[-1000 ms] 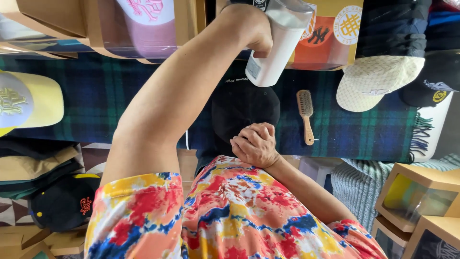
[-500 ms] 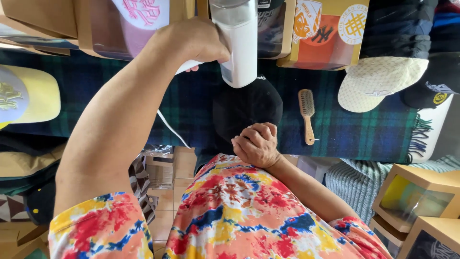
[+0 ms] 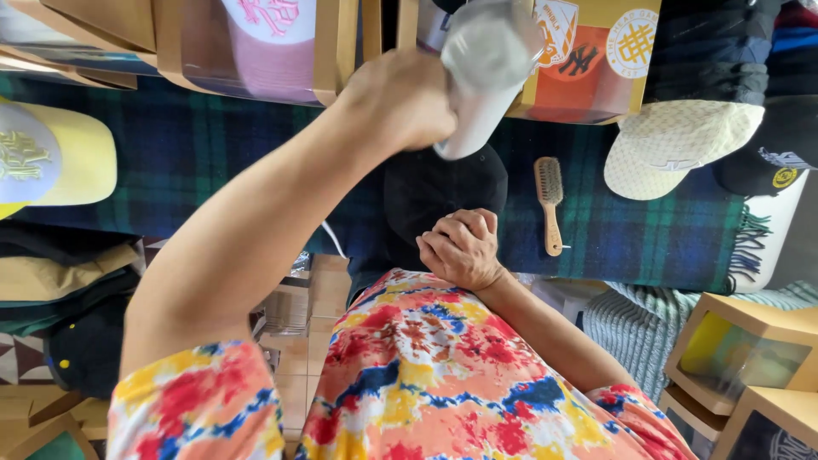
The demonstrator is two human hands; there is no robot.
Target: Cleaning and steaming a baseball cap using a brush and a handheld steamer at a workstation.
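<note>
Left hand [image 3: 400, 98] grips a white steamer [image 3: 481, 72] upper centre; right hand [image 3: 462, 249] pinches the black cap [image 3: 439, 192]; steam could scald those fingers.

Left hand [image 3: 400, 98] lifts white steamer [image 3: 481, 72] (right hand [image 3: 460, 247] grips black cap [image 3: 434, 192]).

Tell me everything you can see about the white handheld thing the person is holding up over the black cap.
The white handheld device looks like smooth plastic, a rounded body blurred in the frame, so fine details cannot be told. The left hand grips it from the side, raised above the black cap, which the right hand holds on the plaid blanket. A thin white cord shows below the arm.
</note>
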